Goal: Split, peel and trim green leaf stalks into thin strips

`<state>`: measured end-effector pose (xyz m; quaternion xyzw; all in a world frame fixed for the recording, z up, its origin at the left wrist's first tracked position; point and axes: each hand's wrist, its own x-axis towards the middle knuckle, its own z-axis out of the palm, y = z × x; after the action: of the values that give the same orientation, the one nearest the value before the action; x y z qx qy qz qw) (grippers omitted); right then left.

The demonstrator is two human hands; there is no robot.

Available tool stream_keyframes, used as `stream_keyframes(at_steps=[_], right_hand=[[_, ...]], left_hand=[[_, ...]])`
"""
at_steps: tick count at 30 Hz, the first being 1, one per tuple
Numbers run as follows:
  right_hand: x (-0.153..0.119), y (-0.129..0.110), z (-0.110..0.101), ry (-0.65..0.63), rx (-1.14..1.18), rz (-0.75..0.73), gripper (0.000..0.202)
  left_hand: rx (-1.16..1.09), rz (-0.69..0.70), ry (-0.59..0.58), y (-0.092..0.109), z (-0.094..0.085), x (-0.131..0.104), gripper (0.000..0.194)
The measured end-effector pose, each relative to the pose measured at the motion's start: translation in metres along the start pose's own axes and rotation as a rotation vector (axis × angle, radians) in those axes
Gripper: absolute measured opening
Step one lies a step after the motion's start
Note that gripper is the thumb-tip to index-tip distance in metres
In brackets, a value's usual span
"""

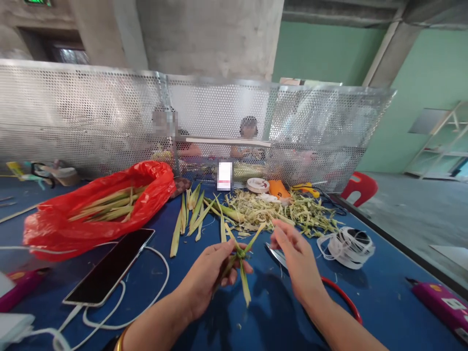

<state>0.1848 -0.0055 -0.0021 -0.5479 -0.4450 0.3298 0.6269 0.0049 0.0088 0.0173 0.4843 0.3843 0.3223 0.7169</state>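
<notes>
My left hand (pixel 215 268) is closed around a knotted bundle of green leaf strips (pixel 241 254), whose ends stick out upward and downward. To its right, my right hand (pixel 294 253) is raised with fingertips pinched together beside the tip of one strip; whatever lies between them is too small to make out. Partly under my right hand are scissors (pixel 277 254) with a red handle. Beyond my hands, several cut leaf pieces (pixel 197 209) lie on the blue table (pixel 175 287), next to a pile of shredded leaf scraps (pixel 263 209).
A red plastic bag (pixel 47 229) of leaves and a phone (pixel 109 268) with a white cable are at left. At right are a white ribbon coil (pixel 351 247) and a purple tool (pixel 438 307). Behind a perforated metal screen (pixel 219 107), people sit.
</notes>
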Motion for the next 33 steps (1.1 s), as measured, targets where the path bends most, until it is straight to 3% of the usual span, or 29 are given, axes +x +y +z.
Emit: stream_keyframes(at_steps=[3, 5, 17, 20, 25, 30, 33], right_hand=[[-0.007, 0.001, 0.008, -0.277, 0.184, 0.203, 0.037], [-0.011, 0.001, 0.011, -0.372, 0.232, 0.245, 0.033], [-0.015, 0.007, 0.013, -0.273, 0.215, 0.194, 0.025], [-0.012, 0.004, 0.010, -0.286, 0.226, 0.198, 0.026], [-0.011, 0.011, 0.012, -0.184, 0.199, 0.223, 0.033], [-0.026, 0.018, 0.028, -0.521, 0.105, 0.110, 0.033], [-0.035, 0.015, 0.034, -0.546, 0.074, 0.093, 0.028]], left_hand=[[-0.033, -0.006, -0.014, -0.004, 0.000, 0.000, 0.041], [-0.014, -0.013, -0.039, -0.008, 0.001, 0.001, 0.040], [0.224, -0.036, -0.123, -0.019, 0.011, 0.003, 0.027], [0.166, -0.018, -0.046, -0.014, 0.009, 0.003, 0.029], [-0.083, 0.147, 0.121, 0.002, 0.000, 0.000, 0.030], [-0.213, 0.172, 0.123, -0.005, 0.003, 0.003, 0.041], [-0.224, 0.152, 0.105, -0.016, 0.007, 0.007, 0.041]])
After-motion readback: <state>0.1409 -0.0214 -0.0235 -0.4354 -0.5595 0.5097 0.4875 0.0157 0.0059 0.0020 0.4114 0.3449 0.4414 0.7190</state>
